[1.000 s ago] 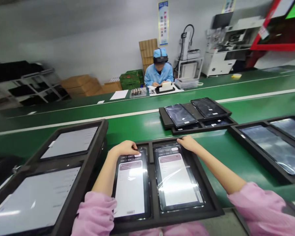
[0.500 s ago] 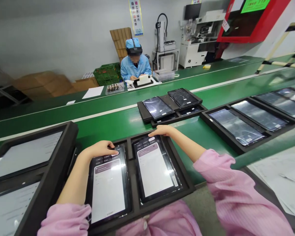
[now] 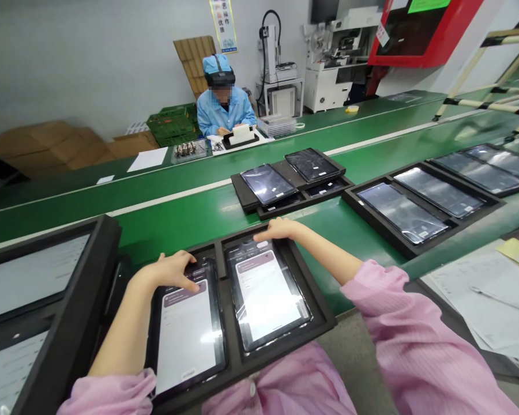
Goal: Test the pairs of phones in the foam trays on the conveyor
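Note:
A black foam tray stands tilted before me with two lit tablets lying in it. Over the upper part of the left tablet is my left hand, its thumb and fingers apart, the thumb low over the purple banner. My right hand is at the tray's far rim, its thumb stretched over the top of the right tablet; its other fingers are bent and partly hidden. Neither hand has picked anything up. Both tablets show a white page under a dark top band.
Another foam tray with lit tablets stands at the left. Stacked trays and a tray of dark tablets lie on the green belt. Papers with a pen are at right. A co-worker sits across.
My left thumb has moved from the button near the top of the left tablet down toward its banner, and the fingers have spread. The right thumb has shifted slightly off the right tablet's button.

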Demonstrator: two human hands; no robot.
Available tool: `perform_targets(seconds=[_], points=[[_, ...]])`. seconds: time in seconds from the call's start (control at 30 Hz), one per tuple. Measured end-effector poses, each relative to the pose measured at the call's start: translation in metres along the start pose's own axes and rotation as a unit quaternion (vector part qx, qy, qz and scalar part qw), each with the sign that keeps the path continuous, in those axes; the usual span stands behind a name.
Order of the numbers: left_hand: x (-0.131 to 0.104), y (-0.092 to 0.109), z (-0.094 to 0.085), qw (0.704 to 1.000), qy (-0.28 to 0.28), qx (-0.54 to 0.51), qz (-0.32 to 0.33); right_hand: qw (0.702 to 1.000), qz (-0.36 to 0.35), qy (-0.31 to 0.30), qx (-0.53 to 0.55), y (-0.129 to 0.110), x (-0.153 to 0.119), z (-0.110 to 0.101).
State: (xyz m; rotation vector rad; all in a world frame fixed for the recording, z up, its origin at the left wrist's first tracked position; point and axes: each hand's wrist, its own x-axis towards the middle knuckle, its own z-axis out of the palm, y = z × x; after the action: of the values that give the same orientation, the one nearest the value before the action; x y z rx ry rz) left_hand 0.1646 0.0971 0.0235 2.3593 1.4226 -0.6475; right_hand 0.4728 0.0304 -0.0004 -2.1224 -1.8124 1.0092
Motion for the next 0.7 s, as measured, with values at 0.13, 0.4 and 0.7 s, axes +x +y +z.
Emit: perform_targets(seconds=[0.13, 0.4, 0.7], points=[[-0.003, 0.015, 0.018, 0.997, 0.059, 0.035, -0.022, 0.994, -0.051, 0.043, -0.089, 0.008, -0.016, 0.034], [-0.008, 0.001, 0.031, 0.99, 0.131, -0.045, -0.028, 0.956, -0.085, 0.253, -0.12, 0.057, -0.012, 0.045], [-0.033, 0.041, 0.074, 0.981, 0.187, -0.051, -0.019, 0.922, -0.094, 0.35, -0.135, 0.093, -0.072, 0.118]])
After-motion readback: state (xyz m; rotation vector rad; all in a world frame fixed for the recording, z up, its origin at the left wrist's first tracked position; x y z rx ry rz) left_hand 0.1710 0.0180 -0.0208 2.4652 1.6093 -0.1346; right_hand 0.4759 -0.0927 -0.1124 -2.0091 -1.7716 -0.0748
